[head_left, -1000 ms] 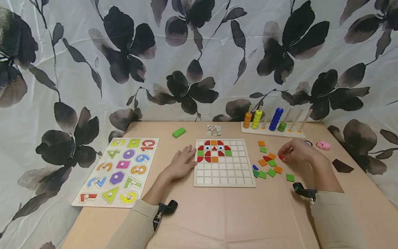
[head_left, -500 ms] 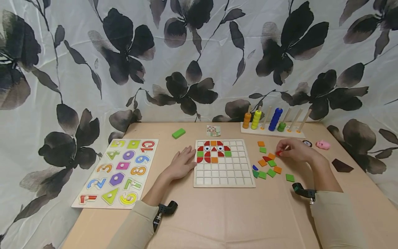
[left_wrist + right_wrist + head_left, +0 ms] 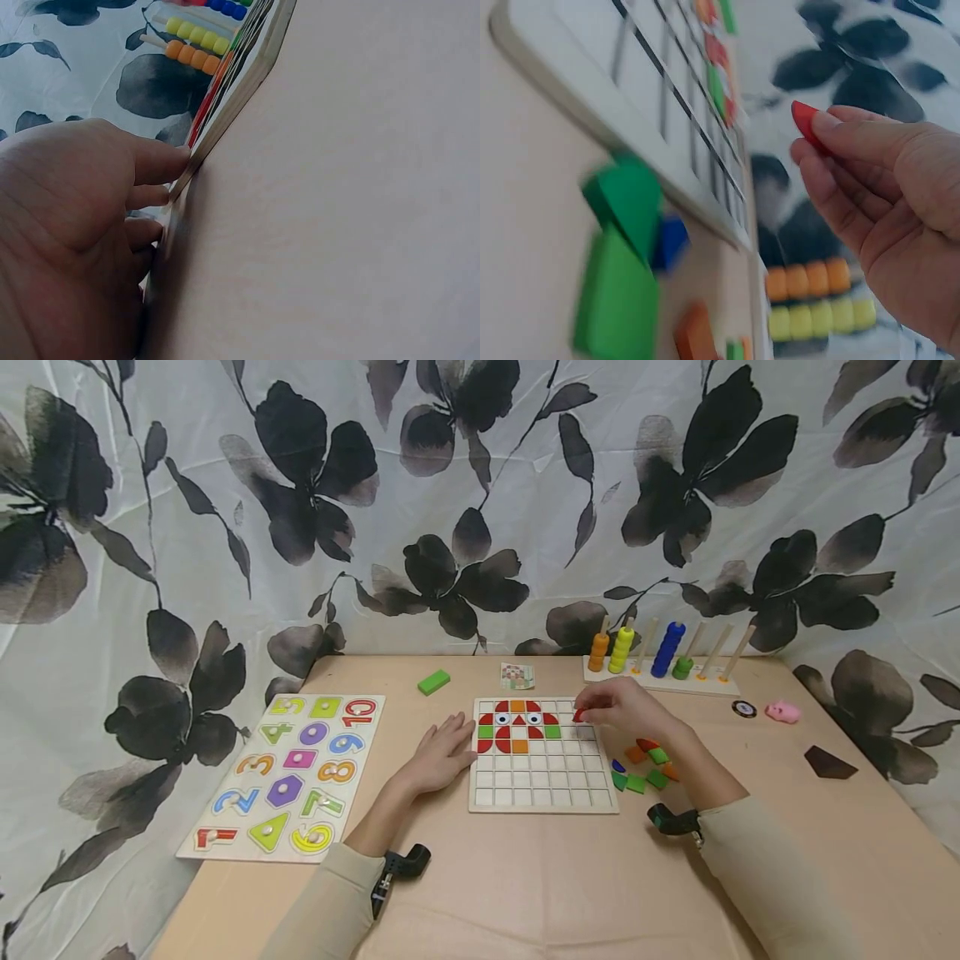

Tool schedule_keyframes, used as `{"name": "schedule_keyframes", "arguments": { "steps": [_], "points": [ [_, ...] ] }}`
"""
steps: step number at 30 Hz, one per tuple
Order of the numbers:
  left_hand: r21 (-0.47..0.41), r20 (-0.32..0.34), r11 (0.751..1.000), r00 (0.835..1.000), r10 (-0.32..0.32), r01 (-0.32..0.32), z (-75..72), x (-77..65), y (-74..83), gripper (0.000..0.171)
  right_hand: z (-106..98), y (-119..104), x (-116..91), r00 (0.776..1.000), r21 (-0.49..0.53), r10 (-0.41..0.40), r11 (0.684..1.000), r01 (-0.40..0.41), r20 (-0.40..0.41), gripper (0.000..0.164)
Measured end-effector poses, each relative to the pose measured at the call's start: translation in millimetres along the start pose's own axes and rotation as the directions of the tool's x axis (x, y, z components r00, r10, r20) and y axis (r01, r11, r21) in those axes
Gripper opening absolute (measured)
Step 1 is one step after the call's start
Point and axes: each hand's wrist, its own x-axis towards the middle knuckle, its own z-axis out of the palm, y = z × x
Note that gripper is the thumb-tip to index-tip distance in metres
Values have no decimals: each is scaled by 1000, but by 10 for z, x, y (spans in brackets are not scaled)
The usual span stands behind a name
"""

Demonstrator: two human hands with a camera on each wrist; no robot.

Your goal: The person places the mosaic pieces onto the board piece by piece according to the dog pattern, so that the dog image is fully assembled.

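Between thumb and fingertips, my right hand (image 3: 626,706) pinches a small red block (image 3: 805,121), held above the upper right part of the white grid board (image 3: 540,789). Red, orange, green and eye-marked pieces fill the board's upper left squares. My left hand (image 3: 438,756) lies on the table with its fingers nearly straight, touching the board's left edge. In the left wrist view the fingertips of the left hand (image 3: 82,202) meet the board's side (image 3: 247,79). Loose green blocks (image 3: 635,784) and a blue block (image 3: 618,766) lie right of the board, partly under the right forearm.
A number puzzle board (image 3: 281,777) lies at the left. At the back are a green block (image 3: 433,682), a picture card (image 3: 517,676) and a peg rack with coloured beads (image 3: 660,672). A pink pig figure (image 3: 783,712), a round black item (image 3: 744,709) and a dark polygon (image 3: 829,762) lie right.
My right hand has picked the red block off the loose pile's far side and carried it left over the grid board. The left hand has stayed at the board's edge.
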Motion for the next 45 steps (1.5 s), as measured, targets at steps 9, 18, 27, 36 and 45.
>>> {"name": "schedule_keyframes", "arguments": {
  "steps": [9, 18, 27, 36, 45],
  "points": [
    [-4, -2, 1000, 1000, 2, -2, 9, -6, -10, 59, 434, -202, 273, 989, -20, -69, 997, 72, 132, 16],
    [6, 0, 1000, 1000, 4, -4, 2, -3, -8, 60, 571, -223, 340, 972, -71, -57, 995, 75, 227, 23],
    [19, -2, 1000, 1000, 12, -12, -3, -5, -14, 61, 587, -210, 361, 961, -127, -80, 985, 117, 264, 22],
    [9, -9, 1000, 1000, 11, -10, 6, -1, -17, 60, 627, -193, 355, 962, -202, -111, 966, 164, 249, 21],
    [8, -2, 1000, 1000, -2, 2, 7, -3, -10, 60, 618, -197, 300, 976, -188, -106, 972, 142, 190, 24]
  ]
}}
